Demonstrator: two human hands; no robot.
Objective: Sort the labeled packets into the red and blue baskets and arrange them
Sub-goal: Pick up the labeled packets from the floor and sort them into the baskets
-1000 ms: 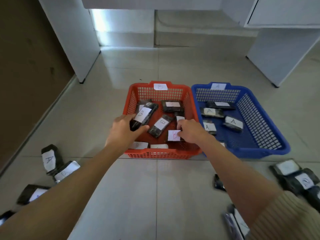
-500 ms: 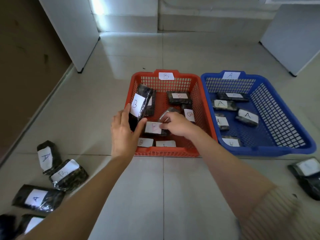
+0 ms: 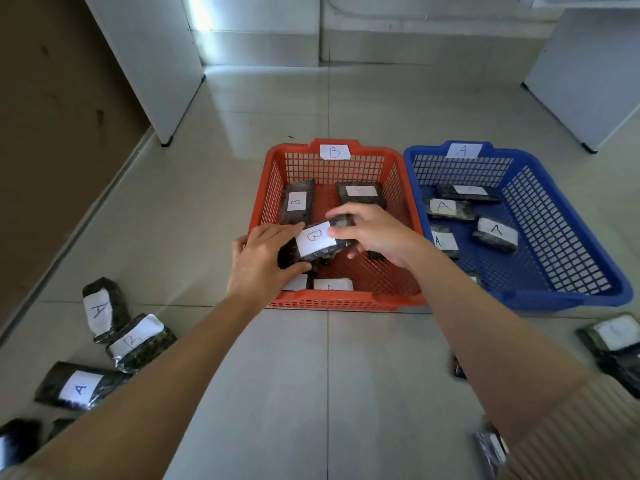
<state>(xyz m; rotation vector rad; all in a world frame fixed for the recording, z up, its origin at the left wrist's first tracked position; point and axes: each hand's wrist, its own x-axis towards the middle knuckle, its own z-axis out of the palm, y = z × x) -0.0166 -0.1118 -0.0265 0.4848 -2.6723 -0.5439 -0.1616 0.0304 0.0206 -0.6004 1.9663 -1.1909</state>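
Observation:
A red basket (image 3: 405,199) tagged B stands on the floor, with a blue basket (image 3: 568,216) tagged A touching its right side. Over the red basket's near half, my left hand (image 3: 258,265) and my right hand (image 3: 375,230) both grip one dark packet labeled B (image 3: 317,242), left hand at its near-left end, right hand at its far-right end. Other B packets lie in the red basket: one at the far left (image 3: 298,202), one at the far right (image 3: 360,194), two labels by the front wall. Several A packets (image 3: 495,233) lie in the blue basket.
Loose packets lie on the tiled floor: an A packet (image 3: 102,308), a B packet (image 3: 140,341) and another A packet (image 3: 79,386) at the left, more at the right (image 3: 616,336) and under my right forearm. White cabinets stand at the back left (image 3: 152,64) and right.
My left hand brought its B packet from the basket's left wall down toward the middle. My right hand let go of the packet it was touching and took hold of this one's far end.

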